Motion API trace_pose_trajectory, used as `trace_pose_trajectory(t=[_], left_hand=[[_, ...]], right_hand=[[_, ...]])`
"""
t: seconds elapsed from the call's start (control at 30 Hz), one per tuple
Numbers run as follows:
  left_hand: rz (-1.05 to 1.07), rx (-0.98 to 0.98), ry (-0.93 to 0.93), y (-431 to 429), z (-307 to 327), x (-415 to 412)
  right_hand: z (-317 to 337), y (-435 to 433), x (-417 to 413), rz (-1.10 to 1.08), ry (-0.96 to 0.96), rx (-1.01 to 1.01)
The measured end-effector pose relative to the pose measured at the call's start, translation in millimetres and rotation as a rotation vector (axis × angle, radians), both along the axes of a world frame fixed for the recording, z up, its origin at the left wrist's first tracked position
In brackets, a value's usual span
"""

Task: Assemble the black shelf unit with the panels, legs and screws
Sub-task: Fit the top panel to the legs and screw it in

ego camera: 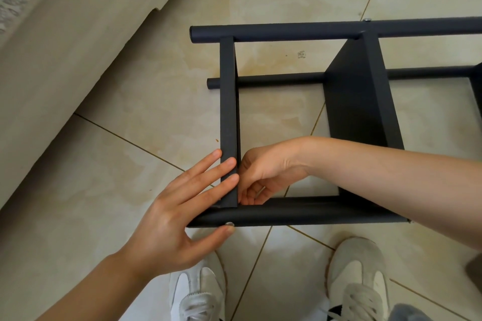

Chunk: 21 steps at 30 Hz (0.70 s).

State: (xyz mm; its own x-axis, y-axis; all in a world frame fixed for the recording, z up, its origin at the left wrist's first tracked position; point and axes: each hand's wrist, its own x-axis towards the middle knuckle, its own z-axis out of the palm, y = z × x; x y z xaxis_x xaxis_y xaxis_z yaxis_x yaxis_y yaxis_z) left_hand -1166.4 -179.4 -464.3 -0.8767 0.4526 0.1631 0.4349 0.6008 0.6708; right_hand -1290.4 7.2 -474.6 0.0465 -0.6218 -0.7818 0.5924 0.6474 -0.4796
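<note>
Looks down on the black shelf unit (362,101), laid on its side on the tiled floor (130,125), just beyond a pair of white shoes (198,294). With the left hand (177,219), spread wide, presses straight fingers flat against the near end of the left panel (228,101), where it meets the near leg (300,212). Sets the thumb tip just under a silver screw (229,223) seated in that leg. With the right hand (263,177), reaches in from the right to the inside of the same corner, fingers curled, fingertips close against panel and leg. Cannot tell whether anything small sits between them. Farther off, a second screw head (367,19) atop the far leg (300,30), right above the middle panel (357,122). On the tile inside the frame, a small grey mark (301,54), too blurred to read. At far left, a long beige edge (78,47) slanting across the floor.
</note>
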Motion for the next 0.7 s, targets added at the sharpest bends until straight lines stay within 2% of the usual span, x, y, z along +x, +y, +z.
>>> trace_pose_trajectory(t=[0.17,0.3,0.5,0.7], left_hand=[[-0.003,0.0,-0.009,0.1,0.3,-0.3],[-0.004,0.002,-0.011,-0.3,0.8,0.0],[-0.004,-0.016,-0.004,-0.4,0.9,-0.4],[0.001,-0.018,-0.006,0.0,0.5,0.3]], right_hand=[[0.3,0.4,1.2,-0.012,-0.016,-0.037],[-0.6,3.1,0.7,-0.05,-0.128,-0.074],[0.3,-0.6,1.6,-0.035,-0.063,-0.025],[1.1,0.9,-1.1,-0.047,-0.128,-0.046]])
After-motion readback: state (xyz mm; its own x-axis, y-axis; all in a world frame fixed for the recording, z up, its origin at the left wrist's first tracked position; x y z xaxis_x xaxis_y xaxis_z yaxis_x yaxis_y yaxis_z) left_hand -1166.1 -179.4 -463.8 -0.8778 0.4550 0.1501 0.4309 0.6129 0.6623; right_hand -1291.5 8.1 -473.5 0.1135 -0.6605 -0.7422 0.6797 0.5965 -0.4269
